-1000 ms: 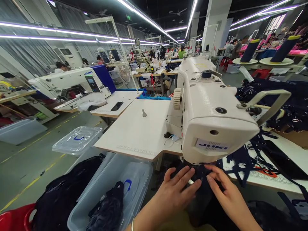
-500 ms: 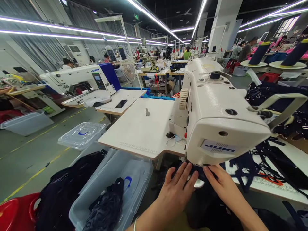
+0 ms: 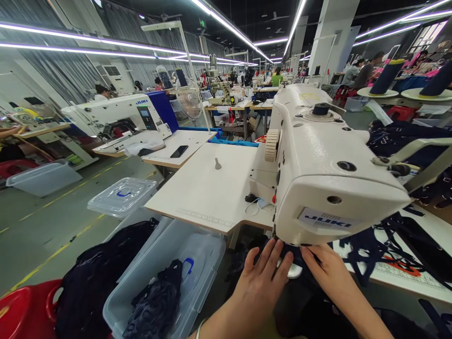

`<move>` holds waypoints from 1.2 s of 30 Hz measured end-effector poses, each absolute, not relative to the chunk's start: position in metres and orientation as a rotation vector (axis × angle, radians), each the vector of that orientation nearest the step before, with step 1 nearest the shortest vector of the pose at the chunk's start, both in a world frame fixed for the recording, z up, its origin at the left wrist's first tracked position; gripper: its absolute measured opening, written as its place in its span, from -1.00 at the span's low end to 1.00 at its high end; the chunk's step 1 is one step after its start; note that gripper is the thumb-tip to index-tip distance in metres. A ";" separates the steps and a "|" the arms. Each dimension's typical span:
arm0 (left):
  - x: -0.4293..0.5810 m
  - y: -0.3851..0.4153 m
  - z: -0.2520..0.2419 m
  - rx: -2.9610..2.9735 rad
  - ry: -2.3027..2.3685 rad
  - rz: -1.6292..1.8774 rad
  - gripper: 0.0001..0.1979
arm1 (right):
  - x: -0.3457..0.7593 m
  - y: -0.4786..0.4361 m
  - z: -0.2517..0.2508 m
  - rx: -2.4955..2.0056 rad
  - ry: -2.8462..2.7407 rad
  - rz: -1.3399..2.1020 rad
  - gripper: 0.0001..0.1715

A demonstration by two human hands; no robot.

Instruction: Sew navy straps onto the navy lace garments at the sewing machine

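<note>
In front of me is a white JUKI sewing machine (image 3: 303, 141), and dark navy fabric (image 3: 295, 254) lies under its head. My left hand (image 3: 260, 278) rests on the fabric just left of the needle area, fingers stretched out and slightly apart. To the right, thumb and fingers of my right hand (image 3: 325, 267) are pinched together at the fabric's edge, close below the machine head. Between the hands a small pale, rounded machine part (image 3: 294, 271) shows. The needle and the stitching spot are hidden by the head and my fingers.
A clear plastic bin (image 3: 208, 268) with dark pieces stands at lower left, beside a dark garment pile (image 3: 95, 268) and a red stool (image 3: 26, 306). Navy straps (image 3: 363, 256) lie on the right tabletop. Thread cones (image 3: 387, 77) stand behind. A phone (image 3: 179, 151) lies on the neighbouring table.
The whole view has shifted slightly, with the machine head a little farther right and nearer. Both hands keep nearly the same place and pose on the fabric.
</note>
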State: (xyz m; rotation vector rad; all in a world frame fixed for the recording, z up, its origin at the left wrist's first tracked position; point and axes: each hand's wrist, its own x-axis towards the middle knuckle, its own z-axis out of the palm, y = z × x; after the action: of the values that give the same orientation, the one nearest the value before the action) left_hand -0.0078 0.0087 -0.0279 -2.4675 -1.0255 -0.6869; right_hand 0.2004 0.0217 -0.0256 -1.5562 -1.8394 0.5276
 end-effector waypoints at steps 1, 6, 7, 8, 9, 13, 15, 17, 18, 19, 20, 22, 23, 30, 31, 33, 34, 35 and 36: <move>-0.008 0.009 -0.027 -2.473 -1.025 -0.684 -0.63 | 0.200 0.021 -0.026 -1.560 -1.839 0.521 -0.64; -0.008 0.009 -0.025 -2.481 -1.030 -0.688 -0.64 | 0.198 0.020 -0.025 -1.575 -1.837 0.526 -0.64; -0.008 0.009 -0.025 -2.479 -1.029 -0.688 -0.64 | 0.198 0.020 -0.024 -1.578 -1.838 0.527 -0.64; -0.008 0.009 -0.026 -2.479 -1.027 -0.684 -0.63 | 0.198 0.020 -0.024 -1.579 -1.842 0.525 -0.64; -0.008 0.008 -0.026 -2.482 -1.025 -0.675 -0.63 | 0.199 0.020 -0.024 -1.577 -1.845 0.519 -0.65; -0.008 0.007 -0.027 -2.481 -1.038 -0.639 -0.61 | 0.199 0.021 -0.024 -1.566 -1.859 0.477 -0.66; -0.008 0.006 -0.028 -2.478 -1.051 -0.626 -0.62 | 0.199 0.021 -0.026 -1.559 -1.865 0.453 -0.65; -0.009 0.006 -0.028 -2.474 -1.072 -0.620 -0.63 | 0.197 0.021 -0.028 -1.553 -1.866 0.440 -0.63; -0.009 0.006 -0.029 -2.469 -1.083 -0.623 -0.63 | 0.197 0.021 -0.029 -1.555 -1.865 0.440 -0.63; -0.009 0.006 -0.029 -2.467 -1.091 -0.625 -0.63 | 0.196 0.021 -0.031 -1.559 -1.862 0.443 -0.62; -0.010 0.006 -0.029 -2.468 -1.098 -0.622 -0.62 | 0.196 0.020 -0.032 -1.564 -1.856 0.451 -0.61; -0.010 0.006 -0.031 -2.468 -1.110 -0.622 -0.61 | 0.196 0.020 -0.034 -1.566 -1.842 0.488 -0.60; -0.010 0.006 -0.031 -2.468 -1.115 -0.625 -0.61 | 0.196 0.020 -0.035 -1.562 -1.832 0.519 -0.59; -0.008 0.006 -0.035 -2.465 -1.148 -0.652 -0.62 | 0.199 0.022 -0.047 -1.523 -1.630 0.745 -0.59; -0.008 0.006 -0.036 -2.469 -1.145 -0.650 -0.62 | 0.200 0.021 -0.051 -1.522 -1.593 0.755 -0.60; -0.007 0.005 -0.036 -2.470 -1.144 -0.652 -0.63 | 0.203 0.019 -0.059 -1.520 -1.538 0.734 -0.58; -0.006 0.005 -0.036 -2.467 -1.146 -0.653 -0.63 | 0.205 0.017 -0.064 -1.522 -1.534 0.726 -0.59; -0.005 0.004 -0.036 -2.459 -1.144 -0.657 -0.64 | 0.208 0.015 -0.069 -1.526 -1.552 0.728 -0.61; -0.005 0.004 -0.036 -2.450 -1.142 -0.660 -0.64 | 0.211 0.013 -0.074 -1.530 -1.589 0.742 -0.65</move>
State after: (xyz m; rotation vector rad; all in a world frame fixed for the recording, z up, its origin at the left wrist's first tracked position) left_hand -0.0048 0.0043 -0.0359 -2.4495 -1.1418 -0.6599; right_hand 0.2107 0.0130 -0.0742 -1.5304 -1.5888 0.7415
